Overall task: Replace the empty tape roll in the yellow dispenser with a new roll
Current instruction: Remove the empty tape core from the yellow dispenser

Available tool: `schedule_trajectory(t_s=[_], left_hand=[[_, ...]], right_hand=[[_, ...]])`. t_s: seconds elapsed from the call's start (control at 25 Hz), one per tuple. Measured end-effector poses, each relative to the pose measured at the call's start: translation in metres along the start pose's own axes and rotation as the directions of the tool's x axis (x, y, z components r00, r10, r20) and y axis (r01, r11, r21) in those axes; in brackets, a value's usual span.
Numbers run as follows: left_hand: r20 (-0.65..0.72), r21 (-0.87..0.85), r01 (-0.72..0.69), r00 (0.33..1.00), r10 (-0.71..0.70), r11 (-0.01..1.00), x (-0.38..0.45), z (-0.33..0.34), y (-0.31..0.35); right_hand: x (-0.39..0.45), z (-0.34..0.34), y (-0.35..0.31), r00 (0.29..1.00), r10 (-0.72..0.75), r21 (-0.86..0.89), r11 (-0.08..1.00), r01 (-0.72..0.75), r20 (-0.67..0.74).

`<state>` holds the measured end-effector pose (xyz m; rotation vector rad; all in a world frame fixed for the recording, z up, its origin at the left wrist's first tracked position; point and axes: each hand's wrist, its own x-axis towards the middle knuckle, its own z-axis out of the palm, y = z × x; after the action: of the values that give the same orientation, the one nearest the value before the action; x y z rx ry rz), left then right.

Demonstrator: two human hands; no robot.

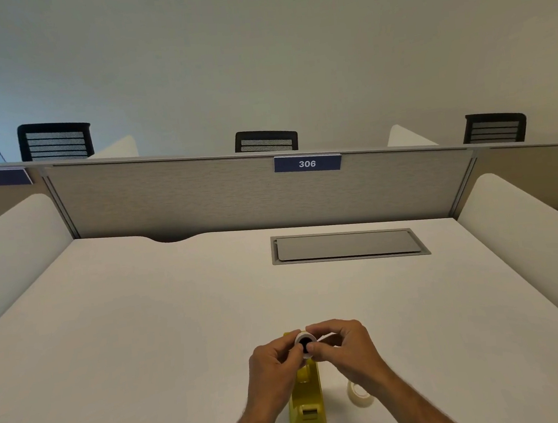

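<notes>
The yellow tape dispenser [307, 409] stands on the white desk [145, 326] near its front edge, with its cutter end toward me. Just above its far end, both hands pinch a small white empty tape core [304, 342] with a dark hub in its middle. My left hand [274, 360] grips the core from the left, and my right hand [343, 345] grips it from the right with thumb and fingertips. A new roll of clear tape [360, 393] lies on the desk to the right of the dispenser, partly hidden behind my right forearm.
A grey cable hatch [347, 245] is set into the desk at the back right. A grey partition [201, 195] with a blue "306" label [307, 163] closes off the far edge. White side panels [10, 230] flank the desk. Black chairs [265, 141] stand beyond.
</notes>
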<state>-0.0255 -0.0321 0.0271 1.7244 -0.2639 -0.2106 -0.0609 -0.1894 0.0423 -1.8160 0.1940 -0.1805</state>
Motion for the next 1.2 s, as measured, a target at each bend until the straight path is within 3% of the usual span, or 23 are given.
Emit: schedule_trajectory(t_s=[0.44,0.68,1.0,1.12,1.2], left_hand=[[0.004,0.048,-0.039,0.999,0.038,0.998,0.004,0.001,-0.003],[0.04,0.003,0.0,0.999,0.0,1.0,0.008,-0.003,-0.006],[0.015,0.062,-0.065,0.998,0.065,0.996,0.014,-0.009,-0.003],[0.019,0.073,-0.058,0.998,0.057,0.996,0.019,-0.012,-0.005],[0.021,0.076,-0.044,0.999,0.042,0.996,0.02,-0.013,-0.006]], right_hand=[[0.003,-0.002,-0.004,0.998,-0.049,-0.095,0.994,0.046,-0.031],[0.001,-0.001,-0.004,0.998,0.017,0.017,1.0,-0.016,-0.057],[0.003,-0.001,-0.008,0.992,0.121,0.121,0.986,-0.117,-0.028],[0.009,-0.009,-0.004,0.977,0.161,0.11,0.983,-0.146,-0.137],[0.012,-0.018,0.003,0.951,0.151,-0.072,0.982,-0.177,-0.271]])
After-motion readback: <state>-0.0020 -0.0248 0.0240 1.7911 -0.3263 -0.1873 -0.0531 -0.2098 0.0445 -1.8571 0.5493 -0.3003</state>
